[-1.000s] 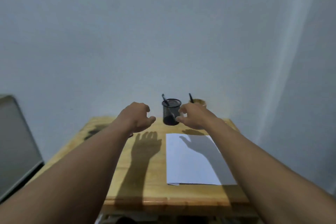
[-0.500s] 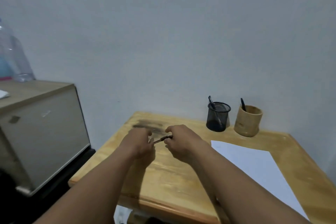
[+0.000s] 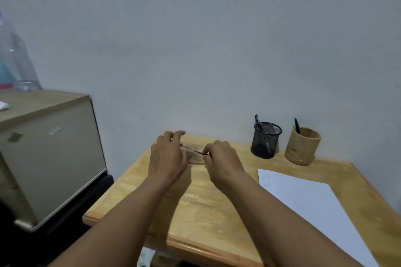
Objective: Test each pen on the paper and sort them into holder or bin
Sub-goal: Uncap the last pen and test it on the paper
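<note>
Near the far left corner of the wooden table (image 3: 201, 208), my right hand (image 3: 221, 161) pinches a thin dark pen (image 3: 200, 152) by its end. My left hand (image 3: 168, 156) hovers just left of it with fingers spread, over several blurred dark pens lying on the wood. A white sheet of paper (image 3: 308, 204) with faint scribbles at its top left lies to the right. At the back right stand a black mesh cup (image 3: 265, 140) and a bamboo cup (image 3: 302, 146), each with one pen in it.
A beige cabinet (image 3: 50, 158) stands left of the table, with a clear plastic bottle (image 3: 13, 60) on top. The wall rises directly behind the table. A dark gap separates cabinet and table.
My view swung left. Both hands left the mesh cup for the table's far left corner, where the right hand took hold of a pen; the left hand's fingers have since spread.
</note>
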### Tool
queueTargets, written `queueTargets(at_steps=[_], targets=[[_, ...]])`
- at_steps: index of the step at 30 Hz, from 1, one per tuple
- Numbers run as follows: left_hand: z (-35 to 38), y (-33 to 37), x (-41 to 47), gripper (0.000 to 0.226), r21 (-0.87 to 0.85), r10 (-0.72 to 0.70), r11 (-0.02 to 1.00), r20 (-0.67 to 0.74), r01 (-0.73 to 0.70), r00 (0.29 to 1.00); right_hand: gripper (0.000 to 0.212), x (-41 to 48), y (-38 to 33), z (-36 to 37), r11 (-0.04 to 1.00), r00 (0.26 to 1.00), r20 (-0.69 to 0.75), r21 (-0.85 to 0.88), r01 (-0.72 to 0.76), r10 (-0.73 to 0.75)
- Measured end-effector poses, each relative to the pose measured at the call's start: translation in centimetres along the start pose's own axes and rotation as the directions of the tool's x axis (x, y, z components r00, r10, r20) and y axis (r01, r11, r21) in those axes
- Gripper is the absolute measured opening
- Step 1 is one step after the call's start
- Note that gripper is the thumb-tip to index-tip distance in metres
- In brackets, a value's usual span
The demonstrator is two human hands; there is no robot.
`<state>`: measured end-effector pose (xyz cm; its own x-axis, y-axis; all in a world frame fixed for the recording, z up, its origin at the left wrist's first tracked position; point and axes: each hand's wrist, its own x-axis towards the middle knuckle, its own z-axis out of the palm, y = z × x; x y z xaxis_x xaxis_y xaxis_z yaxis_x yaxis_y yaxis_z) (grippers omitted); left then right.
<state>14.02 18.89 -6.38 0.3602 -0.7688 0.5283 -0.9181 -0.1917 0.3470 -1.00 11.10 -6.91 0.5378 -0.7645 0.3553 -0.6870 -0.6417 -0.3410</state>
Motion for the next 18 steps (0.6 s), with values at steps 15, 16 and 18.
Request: queueTargets(at_steps=[15,16,18], targets=[[2.3,9.9,2.4,0.009,-0.657,0.007,0.729,0.286,0.191,0.958,0.008,-1.7,5.7,-7.4,0.404,0.873,0.003,0.886,-0.229,0.488],[2.2,10.2,2.5,0.009,-0.659,0.022,0.729,0.293,0.185,0.956,0.01,-1.8,6.1,-7.7,0.411,0.871,-0.008,0.884,-0.224,0.491],[2.2,10.7,2.7,0.01,-0.668,0.057,0.723,0.309,0.175,0.949,0.014,-2.1,6.9,-8.2,0.404,0.869,-0.012,0.888,-0.218,0.494]])
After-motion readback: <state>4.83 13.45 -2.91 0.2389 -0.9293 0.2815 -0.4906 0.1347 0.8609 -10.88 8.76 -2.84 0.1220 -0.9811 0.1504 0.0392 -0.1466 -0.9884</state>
